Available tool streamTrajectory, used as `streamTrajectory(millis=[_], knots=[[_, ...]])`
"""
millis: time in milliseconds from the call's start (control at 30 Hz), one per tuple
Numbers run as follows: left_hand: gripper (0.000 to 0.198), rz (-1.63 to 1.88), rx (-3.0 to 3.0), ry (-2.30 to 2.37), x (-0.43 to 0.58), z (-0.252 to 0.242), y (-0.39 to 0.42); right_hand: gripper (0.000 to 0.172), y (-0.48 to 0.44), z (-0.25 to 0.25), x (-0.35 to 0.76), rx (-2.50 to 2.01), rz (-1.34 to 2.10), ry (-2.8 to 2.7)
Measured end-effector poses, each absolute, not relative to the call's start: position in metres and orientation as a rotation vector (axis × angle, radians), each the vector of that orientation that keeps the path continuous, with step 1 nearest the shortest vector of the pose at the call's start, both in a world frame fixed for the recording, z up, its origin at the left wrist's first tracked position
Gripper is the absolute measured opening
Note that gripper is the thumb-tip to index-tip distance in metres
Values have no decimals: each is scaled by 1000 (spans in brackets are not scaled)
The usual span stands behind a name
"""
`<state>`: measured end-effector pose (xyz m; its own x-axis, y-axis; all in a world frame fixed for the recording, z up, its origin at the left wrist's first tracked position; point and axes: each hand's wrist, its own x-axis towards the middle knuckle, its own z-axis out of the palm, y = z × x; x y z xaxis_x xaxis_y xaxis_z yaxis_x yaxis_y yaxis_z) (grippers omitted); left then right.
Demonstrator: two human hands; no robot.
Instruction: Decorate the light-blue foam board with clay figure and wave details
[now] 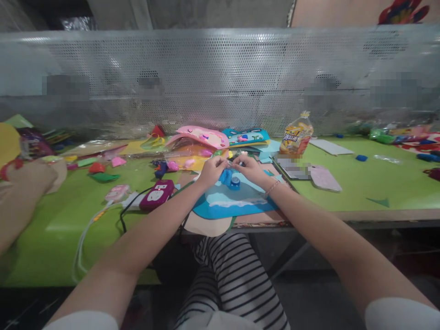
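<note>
hovering at blue crinkled piece [226, 177] over layered blue sheet [237, 197]: left hand [213, 170], right hand [250, 167], both curled, cannot tell what either grasps

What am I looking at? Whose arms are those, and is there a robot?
No robot here! Those arms belong to a person. A camera worn on their head looks forward and down, so we even see their striped trousers. The left hand and right hand seem to pinch a small thing, too blurry to name. Close below is a crumpled blue piece, over a blue sheet. The green tabletop also holds a snack bag, what looks like a pale pink phone, and a magenta device. At the far left, another person's hand shows.
</note>
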<state>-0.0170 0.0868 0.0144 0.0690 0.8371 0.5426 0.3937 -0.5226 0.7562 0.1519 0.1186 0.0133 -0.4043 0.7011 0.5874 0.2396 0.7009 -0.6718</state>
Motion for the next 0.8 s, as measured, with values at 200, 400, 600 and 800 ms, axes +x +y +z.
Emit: streamTrajectory(millis=[200,400,600,800], knots=[[17,1452,1986,1259,-19,14,88,24,116,14,149,-699,563,-1974],[17,1462,1953,1255,-17,14,87,25,112,16,148,-732,547,-1995],[19,1446,1957,1210,-14,13,83,26,111,18,150,-677,521,-2066],[21,1333,2011,1098,-16,14,84,21,107,21,151,-610,573,-2085]])
